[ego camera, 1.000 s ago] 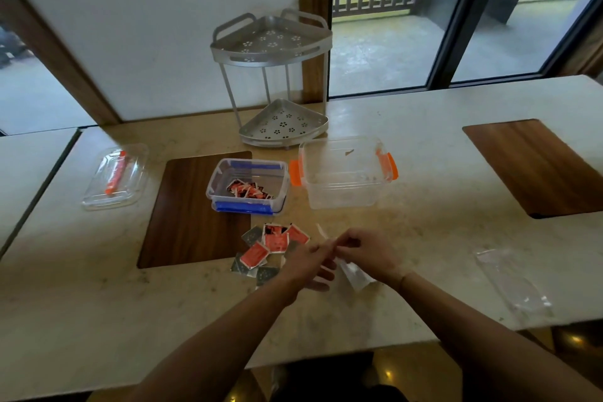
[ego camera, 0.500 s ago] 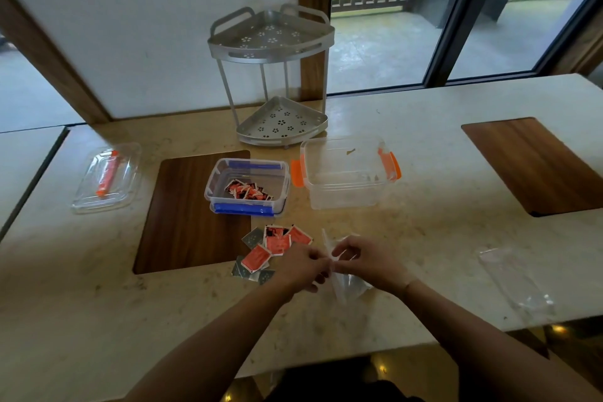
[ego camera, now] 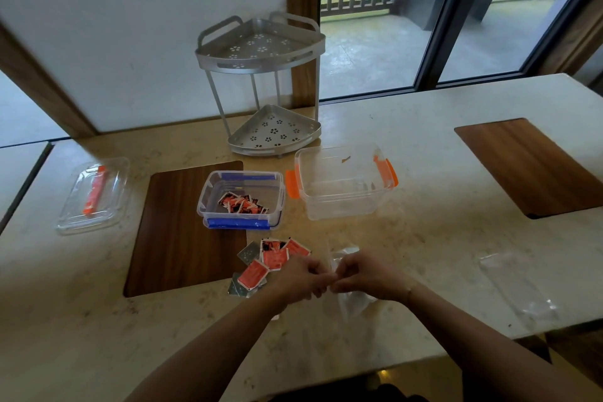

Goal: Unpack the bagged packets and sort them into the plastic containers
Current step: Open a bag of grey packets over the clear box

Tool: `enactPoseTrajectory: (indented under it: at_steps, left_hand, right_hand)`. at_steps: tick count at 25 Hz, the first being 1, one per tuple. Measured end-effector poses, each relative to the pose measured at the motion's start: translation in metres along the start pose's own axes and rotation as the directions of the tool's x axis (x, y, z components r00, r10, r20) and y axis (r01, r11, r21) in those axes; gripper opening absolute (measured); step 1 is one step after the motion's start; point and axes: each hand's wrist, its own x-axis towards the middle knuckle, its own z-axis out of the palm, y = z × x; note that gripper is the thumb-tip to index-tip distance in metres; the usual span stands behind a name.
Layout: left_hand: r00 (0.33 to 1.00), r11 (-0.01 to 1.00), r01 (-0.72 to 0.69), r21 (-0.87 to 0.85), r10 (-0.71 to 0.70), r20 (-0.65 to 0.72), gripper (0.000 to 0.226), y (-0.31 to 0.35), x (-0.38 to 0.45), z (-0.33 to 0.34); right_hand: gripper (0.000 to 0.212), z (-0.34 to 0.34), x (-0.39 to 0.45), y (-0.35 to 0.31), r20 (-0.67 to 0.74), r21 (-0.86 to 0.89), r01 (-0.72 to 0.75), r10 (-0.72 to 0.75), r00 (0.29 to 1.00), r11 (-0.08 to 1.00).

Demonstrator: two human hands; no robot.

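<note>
i saw my left hand [ego camera: 301, 279] and right hand [ego camera: 365, 276] pinched together on a blurred clear bag [ego camera: 350, 297], its contents unreadable.

Metal corner rack [ego camera: 261, 52] — (two-tier) — on table [ego camera: 424, 147]

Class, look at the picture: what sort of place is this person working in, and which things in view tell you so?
Probably a restaurant or café dining area, beside a terrace. Clues: the long stone-topped table with inset wooden panels, the sauce-like packets, and the glass door onto a railed patio.
</note>
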Motion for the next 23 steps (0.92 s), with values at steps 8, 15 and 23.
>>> enactPoseTrajectory:
  at_steps: [8, 15, 23]
  left_hand:
    - [0.987, 0.982, -0.117, 0.148, 0.099, 0.124, 0.013, 0.0, 0.003, -0.012]
    - [0.991, 0.966, -0.117, 0.229, 0.098, 0.093, 0.012, 0.009, 0.011, -0.011]
    - [0.995, 0.966, -0.081, 0.245, 0.091, -0.028, 0.012, 0.016, 0.009, -0.007]
  right_hand:
    - [0.011, -0.004, 0.002, 0.002, 0.105, 0.001, -0.017, 0.017, 0.994, 1.0]
    - [0.021, -0.004, 0.002, -0.002, 0.059, -0.145, 0.016, -0.007, 0.998, 0.989]
    - [0.019, -0.005, 0.004, -0.004, -0.063, -0.158, 0.032, -0.042, 0.997, 0.987]
